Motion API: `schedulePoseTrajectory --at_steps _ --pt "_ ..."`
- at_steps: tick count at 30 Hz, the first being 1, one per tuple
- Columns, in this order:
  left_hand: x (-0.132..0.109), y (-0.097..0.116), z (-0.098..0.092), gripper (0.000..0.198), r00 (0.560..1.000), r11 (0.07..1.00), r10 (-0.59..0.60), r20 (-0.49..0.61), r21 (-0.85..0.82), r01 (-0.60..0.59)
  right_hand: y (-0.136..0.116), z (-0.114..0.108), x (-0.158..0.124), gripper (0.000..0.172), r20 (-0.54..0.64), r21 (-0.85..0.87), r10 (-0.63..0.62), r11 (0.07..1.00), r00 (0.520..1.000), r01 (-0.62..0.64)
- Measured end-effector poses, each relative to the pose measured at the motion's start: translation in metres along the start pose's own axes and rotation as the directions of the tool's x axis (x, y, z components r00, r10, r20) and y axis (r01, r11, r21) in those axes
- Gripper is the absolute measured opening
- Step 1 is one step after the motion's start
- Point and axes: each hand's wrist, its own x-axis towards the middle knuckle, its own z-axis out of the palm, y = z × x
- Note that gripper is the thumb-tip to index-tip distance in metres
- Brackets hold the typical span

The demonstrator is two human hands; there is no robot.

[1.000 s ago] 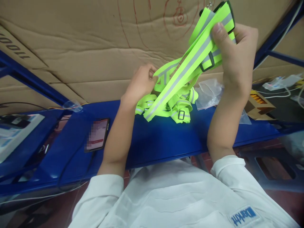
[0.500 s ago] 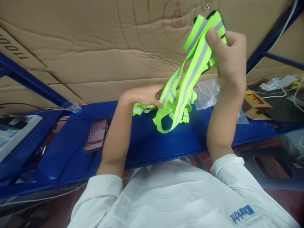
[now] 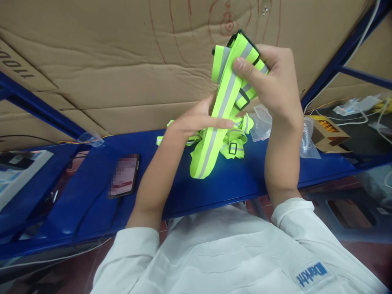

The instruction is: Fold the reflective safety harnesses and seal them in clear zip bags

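Note:
My right hand (image 3: 271,85) is raised above the blue shelf (image 3: 190,183) and grips the folded top of a neon yellow reflective strap (image 3: 225,98) with a grey stripe and black buckles. The strap hangs down to the shelf, where its lower loop and tangled end rest. My left hand (image 3: 196,120) has its fingers stretched out flat against the hanging strap at mid-length, touching it from the left.
A phone (image 3: 124,179) with a cable lies on the shelf at left. Clear plastic bags (image 3: 266,120) sit right of the strap. A small cardboard box (image 3: 326,130) and white cables (image 3: 358,110) are at right. A large cardboard sheet (image 3: 122,61) stands behind.
My right hand has moved left and lower with the strap's folded top. My left hand let go of its pinch, rose and now lies flat against the hanging strap.

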Motion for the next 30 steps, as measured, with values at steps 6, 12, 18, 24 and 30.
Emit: schedulePoseTrajectory --at_steps 6,12,18,24,30 --pt "0.000 -0.010 -0.003 0.067 0.987 0.991 -0.113 0.111 0.085 0.104 0.013 0.001 0.007 0.022 -0.041 0.412 0.148 0.904 0.988 -0.118" --pt "-0.005 0.011 0.003 0.056 0.972 0.985 -0.046 0.228 0.173 0.006 0.037 0.013 0.012 0.029 0.207 0.389 0.328 0.836 0.922 -0.386" --pt "-0.010 0.024 0.006 0.051 0.986 0.981 -0.004 0.164 0.193 -0.029 0.035 0.023 0.007 0.053 0.257 0.339 0.286 0.868 0.923 -0.364" --pt "-0.005 0.016 0.006 0.042 1.000 0.974 0.019 0.009 0.224 -0.021 0.014 0.004 0.002 0.052 0.466 0.129 0.108 0.974 0.878 -0.188" --pt "-0.006 0.020 0.005 0.039 0.999 0.981 -0.025 -0.039 0.191 0.032 -0.007 0.008 -0.003 0.027 0.223 0.003 0.031 0.999 0.974 -0.032"
